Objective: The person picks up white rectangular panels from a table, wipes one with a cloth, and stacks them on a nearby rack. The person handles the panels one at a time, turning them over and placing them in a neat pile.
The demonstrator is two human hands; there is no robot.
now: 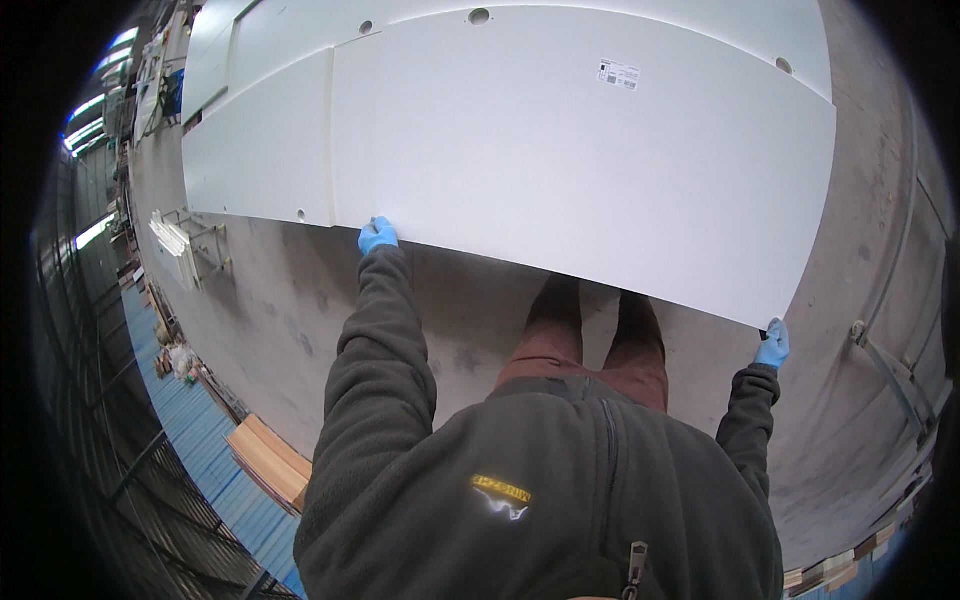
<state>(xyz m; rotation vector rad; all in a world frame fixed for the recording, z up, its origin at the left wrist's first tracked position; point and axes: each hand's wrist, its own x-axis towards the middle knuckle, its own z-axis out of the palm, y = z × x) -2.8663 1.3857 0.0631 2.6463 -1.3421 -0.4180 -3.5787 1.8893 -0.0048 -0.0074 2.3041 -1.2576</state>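
A large white panel (580, 150) with a small printed label (619, 75) lies flat in front of me, over other white panels (260, 140) that have round holes near their edges. My left hand (378, 234), in a blue glove, grips the panel's near edge close to its left end. At the near right corner my right hand (772, 345), gloved too, closes on the panel. Both hands have their fingers curled at the edge, and the parts under the panel are hidden.
A rack with white boards (176, 250) stands on the concrete floor to the left. Wooden boards (270, 462) lie on a blue slatted surface (205, 435) at the lower left. On the right is a metal frame (890, 380) with a long bar.
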